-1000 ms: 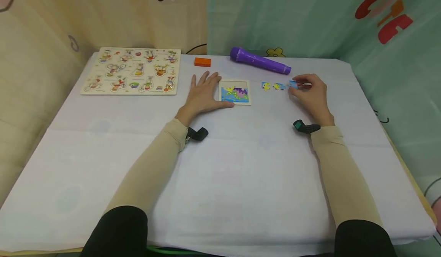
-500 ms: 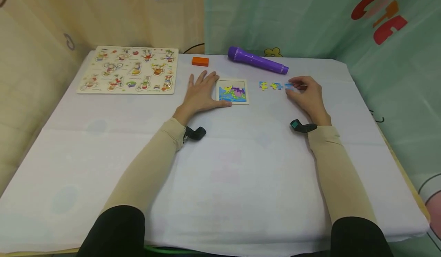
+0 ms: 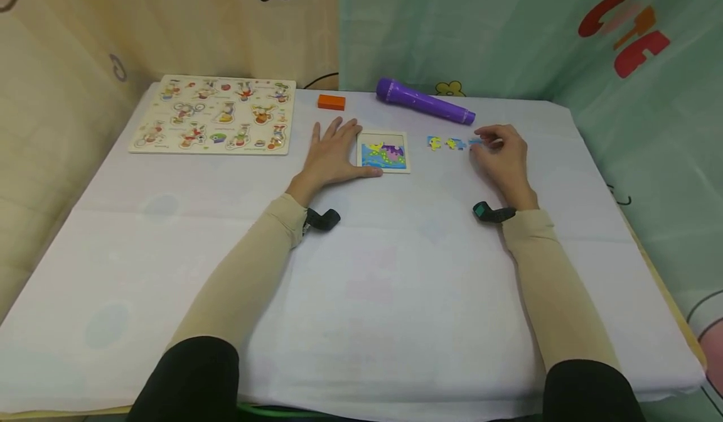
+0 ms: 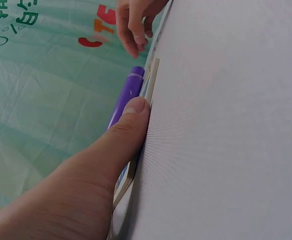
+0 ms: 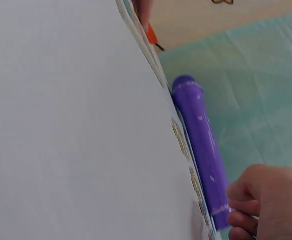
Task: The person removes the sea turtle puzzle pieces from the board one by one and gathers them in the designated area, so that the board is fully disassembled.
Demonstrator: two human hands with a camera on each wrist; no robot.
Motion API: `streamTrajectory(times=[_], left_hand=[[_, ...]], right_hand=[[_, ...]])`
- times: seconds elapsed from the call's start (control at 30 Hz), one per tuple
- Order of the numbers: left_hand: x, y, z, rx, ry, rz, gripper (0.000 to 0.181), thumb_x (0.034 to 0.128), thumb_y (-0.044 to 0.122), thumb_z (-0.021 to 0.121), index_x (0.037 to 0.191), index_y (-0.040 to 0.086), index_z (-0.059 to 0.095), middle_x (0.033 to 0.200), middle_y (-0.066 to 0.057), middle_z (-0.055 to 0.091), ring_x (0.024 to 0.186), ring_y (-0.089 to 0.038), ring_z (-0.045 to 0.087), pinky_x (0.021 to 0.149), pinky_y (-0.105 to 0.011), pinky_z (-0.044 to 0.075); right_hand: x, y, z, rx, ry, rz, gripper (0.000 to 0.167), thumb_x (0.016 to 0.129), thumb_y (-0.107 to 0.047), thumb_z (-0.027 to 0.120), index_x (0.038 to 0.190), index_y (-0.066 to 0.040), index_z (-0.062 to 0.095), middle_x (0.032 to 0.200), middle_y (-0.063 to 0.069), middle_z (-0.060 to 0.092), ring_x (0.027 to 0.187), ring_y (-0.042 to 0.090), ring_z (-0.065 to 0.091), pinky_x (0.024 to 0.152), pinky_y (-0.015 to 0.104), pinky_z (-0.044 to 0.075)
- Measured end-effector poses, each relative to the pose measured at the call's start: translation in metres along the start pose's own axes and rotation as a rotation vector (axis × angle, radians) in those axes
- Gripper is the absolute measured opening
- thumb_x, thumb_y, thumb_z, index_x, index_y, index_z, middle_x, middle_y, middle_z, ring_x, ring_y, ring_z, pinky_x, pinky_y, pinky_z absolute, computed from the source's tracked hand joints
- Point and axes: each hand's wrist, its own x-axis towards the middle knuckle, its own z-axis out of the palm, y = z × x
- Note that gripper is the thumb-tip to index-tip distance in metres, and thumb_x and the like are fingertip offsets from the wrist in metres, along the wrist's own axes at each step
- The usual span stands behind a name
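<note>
In the head view my left hand (image 3: 333, 157) lies spread beside the small framed puzzle (image 3: 384, 159), fingertips at its upper left corner and thumb along its near edge. Part of a picture in yellow, purple and blue fills the frame; its upper strip is bare. To its right lie a yellow-and-blue piece (image 3: 433, 143) and some joined yellow and blue pieces (image 3: 455, 144). At the right end of that row, my right hand (image 3: 507, 161) pinches a blue piece (image 3: 476, 140) between thumb and index finger. The right wrist view hides that piece behind the curled fingers (image 5: 243, 205).
A purple toy microphone (image 3: 425, 102) lies behind the pieces. An orange block (image 3: 331, 102) sits behind my left hand. At the back left lies a large picture board (image 3: 214, 115). Curtains stand behind the white-covered table (image 3: 384, 296).
The blue piece in my right hand has tilted and now shows a thinner face. That hand has shifted slightly left, while my left hand keeps its place at the frame.
</note>
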Motion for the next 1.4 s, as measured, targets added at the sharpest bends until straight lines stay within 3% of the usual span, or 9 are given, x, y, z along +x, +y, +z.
streamTrajectory(times=[0.1,0.3,0.47,0.8,1.1,1.4], left_hand=[[-0.001,0.001,0.000,0.002,0.003,-0.002,0.120,0.0775,0.086,0.068,0.167,0.017,0.028,0.177,-0.001,0.019,0.166,-0.026,0.002,0.130,-0.059,-0.014],[-0.002,0.002,-0.001,-0.001,-0.004,-0.005,0.119,0.0778,0.086,0.068,0.167,0.018,0.028,0.178,-0.001,0.018,0.166,-0.027,0.002,0.130,-0.058,-0.014],[-0.003,0.001,-0.002,0.001,0.002,-0.011,0.119,0.0774,0.086,0.068,0.167,0.018,0.028,0.177,-0.001,0.019,0.166,-0.027,0.003,0.130,-0.058,-0.014],[-0.002,0.000,0.000,-0.004,0.003,-0.009,0.119,0.0778,0.086,0.067,0.167,0.018,0.028,0.178,-0.001,0.019,0.166,-0.027,0.002,0.130,-0.058,-0.015],[-0.003,0.001,-0.001,0.002,0.005,-0.009,0.119,0.0783,0.085,0.068,0.168,0.018,0.028,0.178,-0.001,0.019,0.166,-0.027,0.002,0.130,-0.058,-0.014],[-0.003,0.001,-0.001,0.000,0.004,-0.007,0.119,0.0780,0.085,0.068,0.167,0.017,0.028,0.177,-0.001,0.019,0.166,-0.027,0.002,0.130,-0.059,-0.014]], right_hand=[[0.000,-0.010,0.011,0.023,0.016,-0.051,0.027,0.092,-0.010,0.068,0.118,-0.005,0.076,0.111,0.015,0.069,0.105,0.025,0.061,0.089,0.022,0.042],[0.002,-0.032,0.028,-0.031,-0.051,-0.144,0.032,0.087,-0.008,0.066,0.117,0.000,0.074,0.112,0.020,0.073,0.110,0.035,0.058,0.094,0.040,0.039],[0.002,-0.029,0.032,-0.086,-0.036,-0.152,0.037,0.082,-0.007,0.064,0.116,0.003,0.072,0.112,0.023,0.071,0.111,0.040,0.052,0.098,0.050,0.038],[0.002,-0.019,0.032,-0.110,0.002,-0.131,0.037,0.083,-0.009,0.066,0.117,0.004,0.071,0.109,0.024,0.071,0.106,0.042,0.052,0.096,0.050,0.038],[0.001,-0.021,0.031,-0.070,-0.019,-0.142,0.033,0.086,-0.003,0.069,0.119,0.002,0.072,0.112,0.022,0.074,0.111,0.039,0.062,0.102,0.051,0.042],[0.001,-0.020,0.030,-0.066,-0.039,-0.166,0.033,0.086,0.000,0.070,0.119,0.003,0.072,0.113,0.022,0.073,0.110,0.038,0.063,0.100,0.048,0.044]])
